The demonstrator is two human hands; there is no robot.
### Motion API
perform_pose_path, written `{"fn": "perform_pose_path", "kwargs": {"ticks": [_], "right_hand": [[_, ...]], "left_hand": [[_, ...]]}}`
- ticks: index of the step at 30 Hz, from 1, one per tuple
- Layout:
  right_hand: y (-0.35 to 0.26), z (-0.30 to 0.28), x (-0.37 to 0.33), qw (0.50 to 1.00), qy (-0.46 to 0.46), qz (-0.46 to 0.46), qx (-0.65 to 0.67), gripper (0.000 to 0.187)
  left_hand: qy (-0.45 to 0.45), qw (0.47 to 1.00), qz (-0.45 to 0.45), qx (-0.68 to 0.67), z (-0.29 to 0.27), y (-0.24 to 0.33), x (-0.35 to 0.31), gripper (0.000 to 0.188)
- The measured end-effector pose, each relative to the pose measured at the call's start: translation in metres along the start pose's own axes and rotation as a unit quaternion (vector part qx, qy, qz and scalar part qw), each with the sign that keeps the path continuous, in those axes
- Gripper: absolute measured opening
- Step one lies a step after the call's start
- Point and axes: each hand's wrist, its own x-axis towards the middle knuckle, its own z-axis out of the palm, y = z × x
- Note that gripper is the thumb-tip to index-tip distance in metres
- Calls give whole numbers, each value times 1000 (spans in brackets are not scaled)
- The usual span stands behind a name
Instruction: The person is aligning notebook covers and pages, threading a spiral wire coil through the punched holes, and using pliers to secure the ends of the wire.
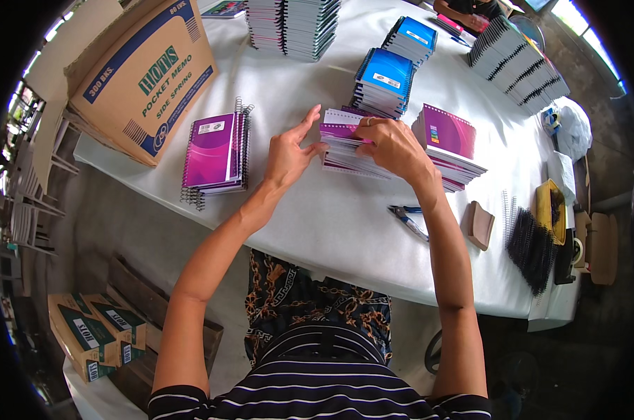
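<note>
A white-covered table (317, 217) fills the middle of a workroom, with pale stools (33, 224) on the floor far to the left of the grip. Low on that side, well apart from the hands, sit small brown-and-green boxes (86, 336) bearing printed label panels. Above them, a big brown carton (145, 87) carries green and dark lettering, blue bands and barcode-like blocks. Between carton and grip lies a stack of purple coil-bound notebooks (208, 150), the top cover wearing a white sticker.

The left hand (287, 157) comes in from below, fingers stretched up and away, thumb pointing right. Its thumb and fingers stand apart, the thumb tip at the left edge of the pile of punched sheets (338, 157), which lies on the table between the two hands. The right hand (397, 147) arches over the pile's other side, palm down, fingers bent, with a ring on one; thumb and fingers are together, clamped on a purple-covered part of it.

Just beyond the grip are blue notebooks (383, 73) with white stickers. Immediately right of it stands another purple-covered stack (449, 133), a small multicoloured printed patch on its cover. Pliers (411, 224) lie nearer the body; farther right are a brown block (480, 225), black coils (531, 245) and a yellow tray (543, 210).
</note>
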Motion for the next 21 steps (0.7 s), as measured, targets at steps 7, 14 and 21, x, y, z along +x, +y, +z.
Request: {"fn": "perform_pose_path", "kwargs": {"ticks": [7, 14, 21], "right_hand": [[1, -7, 7, 999, -49, 7, 2, 24], [1, -10, 6, 1000, -22, 12, 5, 19], [-23, -6, -25, 954, 211, -90, -193, 31]], "left_hand": [[1, 999, 29, 36, -3, 5, 11, 77], [-10, 999, 21, 41, -7, 13, 16, 87], [-5, 861, -310, -404, -27, 57, -13, 68]]}}
